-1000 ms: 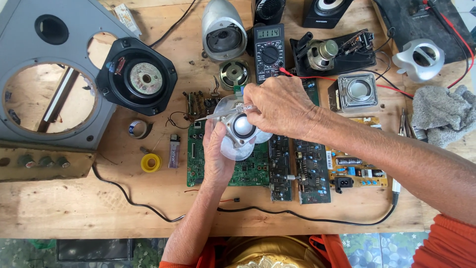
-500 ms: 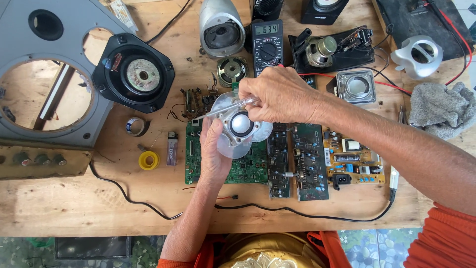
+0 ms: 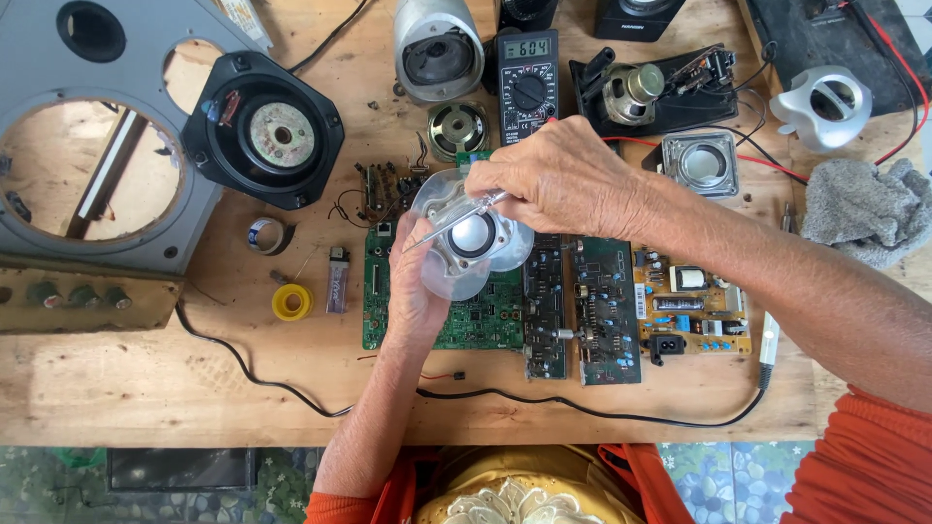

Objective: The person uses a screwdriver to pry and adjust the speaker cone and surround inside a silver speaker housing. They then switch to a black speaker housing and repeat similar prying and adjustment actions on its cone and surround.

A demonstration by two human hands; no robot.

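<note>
Near the middle of the frame we cup a small clear-framed speaker (image 3: 471, 238) in our left hand (image 3: 416, 291), fingers curled up behind its rim, the dark dome facing the camera. Our right hand (image 3: 563, 180) comes in from the right and pinches a thin metal tool (image 3: 454, 219) between thumb and fingers, its shaft lying slantwise across the speaker's upper left edge.

Under the hands, on the wooden table (image 3: 116, 378), lie a green circuit board (image 3: 466, 315) and, just to its right, two dark boards (image 3: 582, 306) and a yellowish power board (image 3: 691, 306). Above our right hand sits a black multimeter (image 3: 527, 82). To the upper left rests a large black speaker driver (image 3: 264, 131) beside a grey speaker panel (image 3: 58, 209). A yellow tape roll (image 3: 290, 302) lies left of the green board, and a grey rag (image 3: 864, 206) at the right edge.
</note>
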